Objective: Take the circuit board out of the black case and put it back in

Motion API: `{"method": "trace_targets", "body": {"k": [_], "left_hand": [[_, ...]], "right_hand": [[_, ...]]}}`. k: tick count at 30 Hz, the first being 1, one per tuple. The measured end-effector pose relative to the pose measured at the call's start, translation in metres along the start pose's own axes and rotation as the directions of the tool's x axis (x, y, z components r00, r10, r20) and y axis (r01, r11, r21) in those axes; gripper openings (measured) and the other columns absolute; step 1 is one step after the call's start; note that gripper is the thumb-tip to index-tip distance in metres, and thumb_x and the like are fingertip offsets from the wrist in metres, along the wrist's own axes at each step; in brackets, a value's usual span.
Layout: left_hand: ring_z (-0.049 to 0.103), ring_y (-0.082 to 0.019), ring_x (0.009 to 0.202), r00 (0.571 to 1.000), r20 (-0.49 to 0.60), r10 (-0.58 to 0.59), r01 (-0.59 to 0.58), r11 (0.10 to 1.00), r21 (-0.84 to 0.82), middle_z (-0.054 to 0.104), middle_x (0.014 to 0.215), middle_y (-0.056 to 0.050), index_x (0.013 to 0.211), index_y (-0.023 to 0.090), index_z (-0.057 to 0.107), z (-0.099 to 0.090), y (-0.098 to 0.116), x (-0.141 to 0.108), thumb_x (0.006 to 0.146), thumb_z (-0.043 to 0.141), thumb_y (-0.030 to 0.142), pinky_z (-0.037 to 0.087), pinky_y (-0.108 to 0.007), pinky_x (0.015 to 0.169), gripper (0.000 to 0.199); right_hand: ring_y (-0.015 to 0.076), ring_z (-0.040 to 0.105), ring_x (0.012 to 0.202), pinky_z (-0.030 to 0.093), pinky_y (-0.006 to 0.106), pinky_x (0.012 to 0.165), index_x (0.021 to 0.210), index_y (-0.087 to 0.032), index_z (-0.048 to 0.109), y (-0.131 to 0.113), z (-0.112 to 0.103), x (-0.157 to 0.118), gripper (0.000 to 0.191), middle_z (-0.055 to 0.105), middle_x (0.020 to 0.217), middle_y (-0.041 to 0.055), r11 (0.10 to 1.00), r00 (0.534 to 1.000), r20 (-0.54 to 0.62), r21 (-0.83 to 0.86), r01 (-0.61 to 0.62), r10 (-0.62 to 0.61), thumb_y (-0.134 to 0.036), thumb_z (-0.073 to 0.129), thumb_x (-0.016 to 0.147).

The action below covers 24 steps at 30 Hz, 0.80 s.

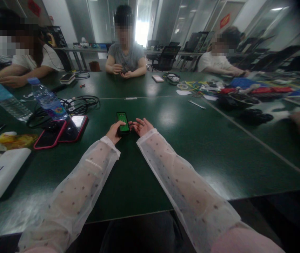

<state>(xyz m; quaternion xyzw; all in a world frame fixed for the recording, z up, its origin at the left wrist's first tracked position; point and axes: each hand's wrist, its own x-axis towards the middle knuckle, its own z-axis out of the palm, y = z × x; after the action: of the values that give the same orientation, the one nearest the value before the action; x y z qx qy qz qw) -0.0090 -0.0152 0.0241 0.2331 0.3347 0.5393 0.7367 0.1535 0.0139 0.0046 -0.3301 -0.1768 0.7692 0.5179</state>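
A small dark phone [124, 122] with a lit green screen is held just above the green table [144, 175]. My left hand [115, 131] wraps round its left side, the thumb lying over the screen. Just right of the phone is my right hand [144, 127], palm turned up and fingers loosely curled apart, with nothing in it. Its fingertips come close to the phone's right edge; whether they touch it I cannot tell. Sheer white dotted sleeves cover both forearms.
Two red-cased phones [50, 135], water bottles [48, 100], black cables [84, 102] and a white power bank [5, 174] lie to the left. Cluttered cables and parts [234, 91] cover the right side. A person [125, 56] sits opposite; others sit at both sides.
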Motion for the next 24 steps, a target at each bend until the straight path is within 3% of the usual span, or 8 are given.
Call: {"method": "trace_targets", "body": {"k": [13,19,24], "left_hand": [[0.072,-0.024,0.085,1.0,-0.028,0.008,-0.008,1.0,0.012,0.073,0.1,-0.015,0.114,0.007,0.06,0.0018,-0.0002,-0.0007,0.071,0.062,0.007,0.06,-0.035,0.079,0.044],[0.072,-0.02,0.077,0.991,-0.112,0.069,-0.06,0.995,0.079,0.074,0.09,-0.01,0.109,0.01,0.063,0.0015,-0.0016,0.0005,0.068,0.069,0.008,0.059,-0.032,0.074,0.041],[0.07,-0.019,0.074,0.981,-0.161,0.107,-0.09,0.99,0.105,0.072,0.086,-0.009,0.107,0.012,0.064,-0.0017,-0.0037,0.0074,0.07,0.079,0.028,0.057,-0.028,0.069,0.043]], "right_hand": [[0.0131,0.065,0.061,0.055,0.022,0.055,0.1,-0.018,0.059,0.0001,-0.0001,0.001,0.03,0.069,0.072,0.0053,1.0,1.0,-0.005,-0.008,0.005,-0.005,-0.036,0.036,0.098],[0.0132,0.066,0.064,0.056,0.022,0.059,0.096,-0.018,0.06,0.0019,0.0023,0.0001,0.029,0.069,0.073,0.0049,0.999,1.0,0.022,-0.048,0.02,-0.019,-0.035,0.036,0.099],[0.0133,0.067,0.075,0.056,0.026,0.071,0.098,-0.02,0.061,0.0051,0.0081,-0.0038,0.026,0.071,0.08,0.0031,0.99,0.995,0.074,-0.122,0.074,-0.065,-0.032,0.038,0.097]]}}
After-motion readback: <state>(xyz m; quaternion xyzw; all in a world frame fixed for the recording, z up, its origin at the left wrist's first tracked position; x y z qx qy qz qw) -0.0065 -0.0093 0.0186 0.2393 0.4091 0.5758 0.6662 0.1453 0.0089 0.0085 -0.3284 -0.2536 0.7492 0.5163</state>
